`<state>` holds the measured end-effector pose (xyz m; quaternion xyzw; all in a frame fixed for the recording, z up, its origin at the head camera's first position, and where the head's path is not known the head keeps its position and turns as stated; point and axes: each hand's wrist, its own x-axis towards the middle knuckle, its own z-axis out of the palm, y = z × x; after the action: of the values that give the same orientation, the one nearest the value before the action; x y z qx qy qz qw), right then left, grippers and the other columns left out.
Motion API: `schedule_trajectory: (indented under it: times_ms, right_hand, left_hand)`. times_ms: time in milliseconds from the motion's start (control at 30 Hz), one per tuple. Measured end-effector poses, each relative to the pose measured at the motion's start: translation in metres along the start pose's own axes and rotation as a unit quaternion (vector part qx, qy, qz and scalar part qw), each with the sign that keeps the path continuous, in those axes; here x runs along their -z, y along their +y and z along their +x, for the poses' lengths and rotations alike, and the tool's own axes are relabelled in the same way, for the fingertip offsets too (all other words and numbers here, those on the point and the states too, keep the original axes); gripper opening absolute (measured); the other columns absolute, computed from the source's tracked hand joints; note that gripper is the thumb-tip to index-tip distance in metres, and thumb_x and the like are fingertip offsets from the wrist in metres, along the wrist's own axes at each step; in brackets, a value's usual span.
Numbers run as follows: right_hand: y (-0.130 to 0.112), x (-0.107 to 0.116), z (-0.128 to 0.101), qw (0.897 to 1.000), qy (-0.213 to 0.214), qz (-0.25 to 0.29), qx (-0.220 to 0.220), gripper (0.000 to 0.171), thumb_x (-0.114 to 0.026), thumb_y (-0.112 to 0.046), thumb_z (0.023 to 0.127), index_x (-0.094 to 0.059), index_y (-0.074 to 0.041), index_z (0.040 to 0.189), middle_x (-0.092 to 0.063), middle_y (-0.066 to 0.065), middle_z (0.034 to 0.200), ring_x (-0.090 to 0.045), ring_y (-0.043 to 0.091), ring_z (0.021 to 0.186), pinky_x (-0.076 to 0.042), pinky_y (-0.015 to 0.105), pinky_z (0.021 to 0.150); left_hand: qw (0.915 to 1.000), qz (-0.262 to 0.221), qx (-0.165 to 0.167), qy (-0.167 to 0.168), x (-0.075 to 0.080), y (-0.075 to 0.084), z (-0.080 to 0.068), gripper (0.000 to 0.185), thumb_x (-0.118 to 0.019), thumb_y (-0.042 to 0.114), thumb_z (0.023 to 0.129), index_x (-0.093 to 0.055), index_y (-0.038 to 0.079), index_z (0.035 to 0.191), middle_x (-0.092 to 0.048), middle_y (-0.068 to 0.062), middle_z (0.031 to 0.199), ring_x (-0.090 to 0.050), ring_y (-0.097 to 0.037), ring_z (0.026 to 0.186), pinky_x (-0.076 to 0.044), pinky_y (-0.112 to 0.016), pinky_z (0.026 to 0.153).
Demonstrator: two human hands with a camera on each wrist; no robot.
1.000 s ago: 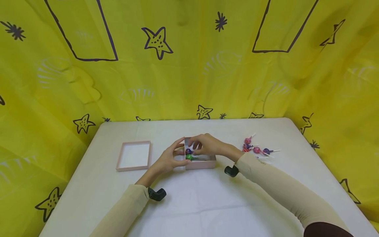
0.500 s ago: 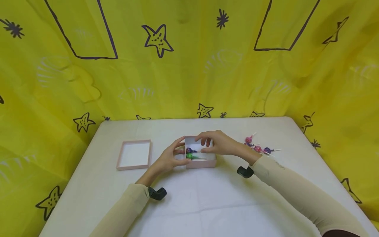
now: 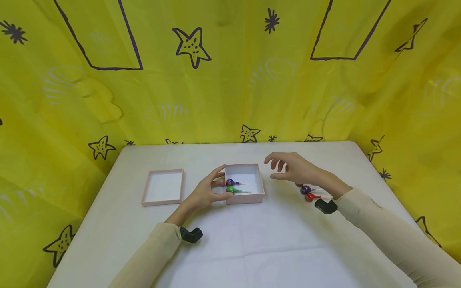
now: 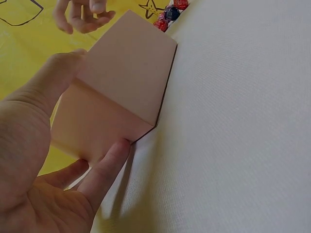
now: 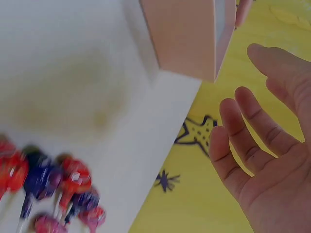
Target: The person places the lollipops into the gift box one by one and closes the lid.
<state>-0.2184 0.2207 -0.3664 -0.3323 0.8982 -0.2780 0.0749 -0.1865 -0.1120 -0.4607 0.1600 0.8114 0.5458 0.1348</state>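
A pink box (image 3: 245, 199) with a white inside stands uncovered at the middle of the table. Two wrapped lollipops lie in it side by side, one green (image 3: 230, 189) and one dark purple (image 3: 230, 182), with their sticks toward the right. My left hand (image 3: 205, 193) grips the box's left end between thumb and fingers; in the left wrist view the fingers (image 4: 109, 167) press low on its wall. My right hand (image 3: 297, 168) hovers to the right of the box, its fingers loosely bent and holding nothing.
A pink-rimmed lid (image 3: 163, 188) lies inside-up left of the box. More wrapped lollipops, among them a red one (image 3: 310, 197) and a blue one (image 5: 41, 179), lie beneath and beside my right forearm, partly hidden. A yellow patterned curtain (image 3: 223, 92) hangs behind the table.
My right hand has come out of the box and moved right toward the loose lollipops, leaving the purple lollipop in plain sight beside the green one. My left hand keeps its hold.
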Motion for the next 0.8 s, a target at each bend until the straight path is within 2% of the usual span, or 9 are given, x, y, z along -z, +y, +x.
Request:
schedule_trajectory:
  times_ms: [200,400,567,800]
  right_hand:
    - [0.021,0.015,-0.017,0.999,0.02,-0.031,-0.014,0.041,-0.081,-0.01,0.089,-0.064,-0.015,0.126,-0.068,0.002,0.103,-0.064,0.018,0.09,-0.057,0.032,0.073]
    - [0.041,0.024,-0.027,0.998,0.011,-0.032,-0.051,0.044,-0.077,-0.004,0.091,-0.061,-0.014,0.13,-0.069,0.011,0.111,-0.065,0.022,0.092,-0.059,0.032,0.072]
    - [0.055,0.028,-0.032,0.997,0.005,-0.039,-0.067,0.042,-0.074,0.003,0.092,-0.06,-0.012,0.128,-0.067,0.017,0.116,-0.065,0.025,0.096,-0.06,0.037,0.077]
    - [0.077,0.028,-0.037,0.997,0.001,-0.061,-0.046,0.035,-0.071,0.011,0.089,-0.062,-0.002,0.12,-0.067,0.019,0.115,-0.065,0.038,0.102,-0.058,0.053,0.087]
  left_hand:
    - [1.0,-0.003,0.003,0.005,0.0,0.001,0.0,0.099,-0.088,0.022,0.084,-0.028,0.032,0.163,-0.043,-0.012,0.158,-0.054,-0.032,0.135,-0.047,-0.055,0.107]
    - [1.0,-0.004,0.005,0.004,0.0,0.001,-0.001,0.1,-0.088,0.022,0.084,-0.028,0.032,0.163,-0.043,-0.012,0.158,-0.054,-0.032,0.135,-0.046,-0.056,0.108]
    - [1.0,-0.007,0.004,0.002,0.001,0.002,-0.001,0.1,-0.088,0.021,0.084,-0.028,0.03,0.163,-0.043,-0.012,0.158,-0.054,-0.032,0.135,-0.046,-0.055,0.108]
    - [0.9999,-0.014,-0.002,-0.001,0.001,0.0,-0.001,0.099,-0.087,0.02,0.084,-0.028,0.03,0.163,-0.043,-0.012,0.158,-0.054,-0.032,0.134,-0.045,-0.054,0.109]
